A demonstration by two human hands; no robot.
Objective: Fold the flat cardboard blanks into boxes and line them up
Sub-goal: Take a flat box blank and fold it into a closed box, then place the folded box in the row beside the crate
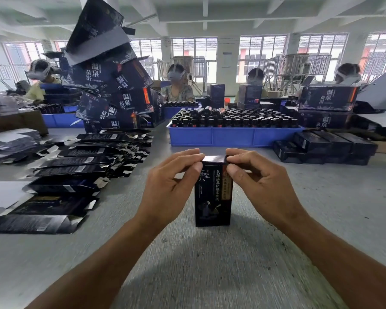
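A tall dark box [213,201] with pale lettering stands upright on the grey table [201,264] right in front of me. My left hand [169,186] pinches its top left corner with thumb and fingers. My right hand [261,184] pinches the top right corner the same way. The top flap lies nearly flat between my fingertips. To the left, flat dark blanks [76,170] lie fanned out in an overlapping row. A row of folded dark boxes [323,148] lies on its side at the right.
A blue tray [232,136] full of dark bottles stands behind the box. A tall leaning pile of large dark cartons [114,85] rises at the back left. More cartons [325,105] sit at the back right. Several people sit across the table.
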